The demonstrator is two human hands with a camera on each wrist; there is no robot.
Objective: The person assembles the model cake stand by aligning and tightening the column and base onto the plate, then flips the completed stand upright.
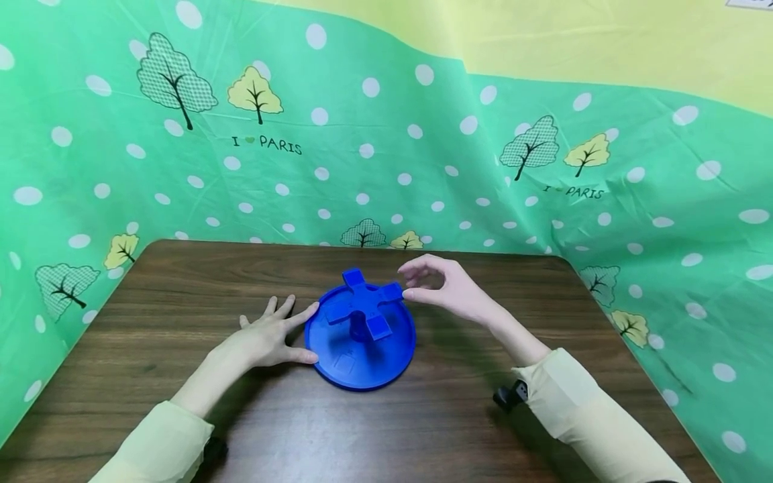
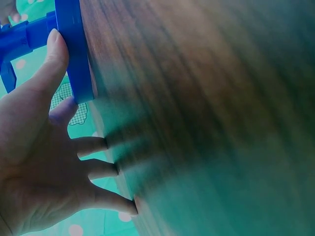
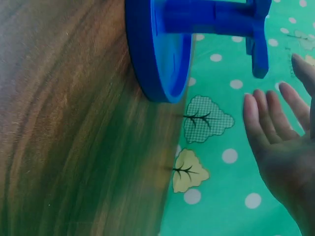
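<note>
A blue round base with a raised rim lies on the table. A short blue post rises from its middle and carries a blue four-armed cross piece. At the base's left rim is my left hand, fingers spread, with thumb and index fingertip at the rim. Its other fingertips rest on the tabletop. My right hand hovers above the table beside the cross, fingers loosely bent and holding nothing. Its thumb tip is right at the end of the right arm; the right wrist view shows the fingers below the cross.
The dark wood-grain table has rounded far corners. Behind and around it hangs a green cloth with white dots and printed trees. Small black devices, such as one strap, sit at the cuffs of the pale sleeves.
</note>
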